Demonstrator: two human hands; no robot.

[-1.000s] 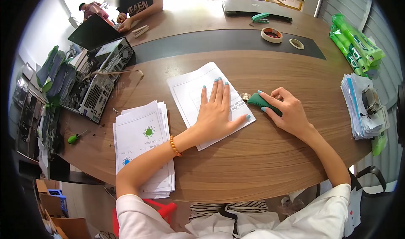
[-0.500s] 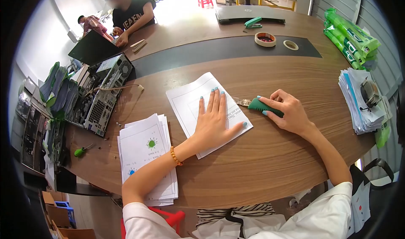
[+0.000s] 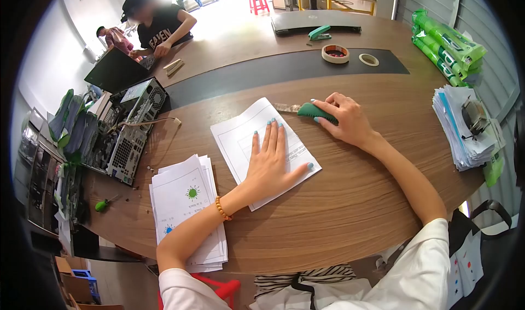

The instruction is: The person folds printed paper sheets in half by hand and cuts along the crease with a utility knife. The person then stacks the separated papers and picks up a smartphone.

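My left hand (image 3: pixel 269 165) lies flat on a folded printed sheet of paper (image 3: pixel 236 128), fingers stretched toward its far edge. Part of the print is hidden under the palm. My right hand (image 3: pixel 349 119) is closed around the green handle of a knife (image 3: pixel 316 112). Its worn, brownish blade points left, with the tip close to the paper's upper right edge; whether it touches the paper I cannot tell. Under my left forearm sits a stack of printed sheets (image 3: pixel 186 200) with green and blue splat pictures.
An opened computer case (image 3: pixel 134 132) and a green screwdriver (image 3: pixel 102 205) are on the left. Tape rolls (image 3: pixel 334 54), a stapler (image 3: pixel 319 33) and a laptop (image 3: pixel 314 22) lie farther back. Papers (image 3: pixel 456 129) and green packs (image 3: pixel 448 44) line the right. A person sits across the table.
My right hand has moved the knife up and left along the paper's right edge, toward its far corner. My left hand stays pressed on the sheet. The whole view has shifted slightly.
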